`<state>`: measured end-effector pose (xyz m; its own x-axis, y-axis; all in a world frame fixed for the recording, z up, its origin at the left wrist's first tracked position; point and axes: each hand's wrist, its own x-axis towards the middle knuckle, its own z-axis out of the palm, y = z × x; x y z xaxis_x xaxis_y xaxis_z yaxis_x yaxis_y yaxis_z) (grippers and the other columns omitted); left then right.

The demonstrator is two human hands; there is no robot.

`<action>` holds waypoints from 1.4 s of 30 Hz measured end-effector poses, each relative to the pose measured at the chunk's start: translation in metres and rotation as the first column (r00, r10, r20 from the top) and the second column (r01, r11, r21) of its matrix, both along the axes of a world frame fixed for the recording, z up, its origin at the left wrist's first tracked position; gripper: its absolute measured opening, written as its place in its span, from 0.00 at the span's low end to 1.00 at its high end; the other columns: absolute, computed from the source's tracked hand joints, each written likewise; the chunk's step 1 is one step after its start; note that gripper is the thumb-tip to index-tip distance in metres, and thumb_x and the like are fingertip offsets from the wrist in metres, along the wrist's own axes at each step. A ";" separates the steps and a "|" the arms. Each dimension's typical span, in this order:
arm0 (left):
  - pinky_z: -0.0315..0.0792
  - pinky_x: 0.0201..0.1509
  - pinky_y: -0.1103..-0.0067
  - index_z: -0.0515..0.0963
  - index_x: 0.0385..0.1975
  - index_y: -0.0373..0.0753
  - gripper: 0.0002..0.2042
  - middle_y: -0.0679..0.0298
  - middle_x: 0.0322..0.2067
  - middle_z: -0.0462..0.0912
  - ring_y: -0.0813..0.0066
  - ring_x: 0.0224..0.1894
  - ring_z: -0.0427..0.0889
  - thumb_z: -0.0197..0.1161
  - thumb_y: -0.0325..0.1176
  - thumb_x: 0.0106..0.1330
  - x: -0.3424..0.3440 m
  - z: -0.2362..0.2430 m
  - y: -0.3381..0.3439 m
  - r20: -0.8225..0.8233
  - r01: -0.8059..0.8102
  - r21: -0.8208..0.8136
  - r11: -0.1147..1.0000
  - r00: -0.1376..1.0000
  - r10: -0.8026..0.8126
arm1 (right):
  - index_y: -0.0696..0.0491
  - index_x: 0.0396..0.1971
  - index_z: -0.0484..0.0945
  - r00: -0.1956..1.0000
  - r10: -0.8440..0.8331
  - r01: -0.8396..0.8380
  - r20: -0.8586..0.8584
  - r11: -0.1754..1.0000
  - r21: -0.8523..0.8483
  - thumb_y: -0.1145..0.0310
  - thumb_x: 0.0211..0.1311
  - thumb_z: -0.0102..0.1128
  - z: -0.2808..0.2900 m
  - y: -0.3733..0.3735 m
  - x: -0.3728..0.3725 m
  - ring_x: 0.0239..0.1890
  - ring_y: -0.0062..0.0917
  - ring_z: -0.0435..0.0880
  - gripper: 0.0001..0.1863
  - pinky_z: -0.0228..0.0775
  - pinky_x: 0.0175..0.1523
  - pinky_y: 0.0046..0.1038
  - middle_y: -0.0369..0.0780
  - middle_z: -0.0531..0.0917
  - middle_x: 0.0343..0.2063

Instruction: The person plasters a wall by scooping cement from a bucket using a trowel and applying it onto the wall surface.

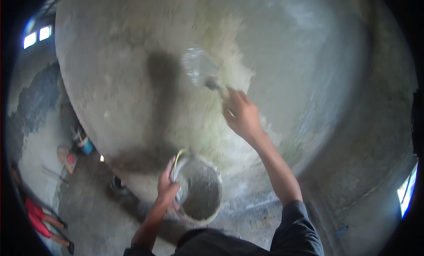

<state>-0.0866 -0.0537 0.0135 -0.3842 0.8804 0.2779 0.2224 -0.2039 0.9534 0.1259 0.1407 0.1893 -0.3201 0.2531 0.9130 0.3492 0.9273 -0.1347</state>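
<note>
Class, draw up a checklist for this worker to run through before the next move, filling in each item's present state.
1. Right hand gripping the tool: ok, fingers closed around the handle.
2. Left hand supporting the bucket: ok, it holds the left side.
3. Grey material in the bucket: ok, some shows inside; how much, cannot tell.
4. Tool touching the wall: cannot tell, its far end is blurred.
5. Wall surface even: not ok, smoother grey on the right, patchy on the left.
6. Other person clear of the tool: ok, far left.

wall (119, 92) blocks fwd, rm abv bucket (213, 167)
</note>
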 end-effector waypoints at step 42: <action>0.57 0.69 0.82 0.55 0.71 0.32 0.45 0.51 0.68 0.64 0.72 0.68 0.64 0.41 0.06 0.43 -0.025 0.022 0.036 -0.109 0.380 -0.197 0.904 0.908 -0.405 | 0.53 0.46 0.78 0.559 -0.254 0.178 0.790 0.967 0.185 0.67 0.53 0.57 -0.278 -0.101 -0.019 0.44 0.27 0.73 0.18 0.63 0.53 0.33 0.37 0.76 0.36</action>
<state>-0.1116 -0.0182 0.0355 0.0351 0.9897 0.1391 0.2949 -0.1433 0.9447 0.1067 0.0397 -0.0889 -0.8734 0.3599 0.3282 0.4691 0.8027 0.3681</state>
